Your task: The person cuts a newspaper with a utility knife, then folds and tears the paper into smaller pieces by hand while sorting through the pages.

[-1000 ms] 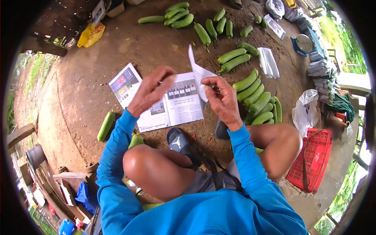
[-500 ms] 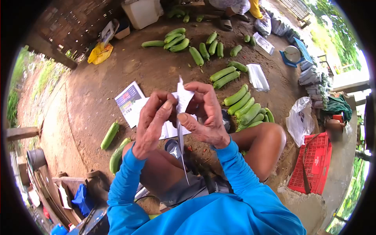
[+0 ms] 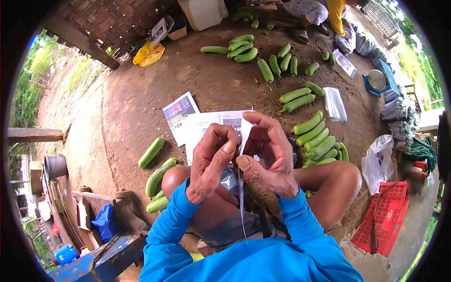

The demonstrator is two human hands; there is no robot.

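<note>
A thin sheet of paper (image 3: 242, 188), seen nearly edge-on, hangs between my hands above my lap. My left hand (image 3: 213, 162) pinches its left side with thumb and curled fingers. On the other side my right hand (image 3: 270, 152) holds the paper's upper part, its thumb pointing at my left thumb. Beyond my hands, printed sheets (image 3: 199, 123) lie spread on the dirt floor, partly hidden by my fingers. Green gourds (image 3: 321, 148) lie in a row right of my hands, and a single gourd (image 3: 151, 152) rests at the left.
More gourds (image 3: 240, 48) lie further back. A co-worker in yellow (image 3: 336, 18) bends at the top right. Right are a blue scale (image 3: 376, 80), a plastic bag (image 3: 378, 162) and a red crate (image 3: 383, 218). A blue metal bench (image 3: 101, 258) stands lower left.
The whole view has shifted, so the surroundings appear further right. My hands still hold the paper, with my right fingers curled a little differently. More of the co-worker shows.
</note>
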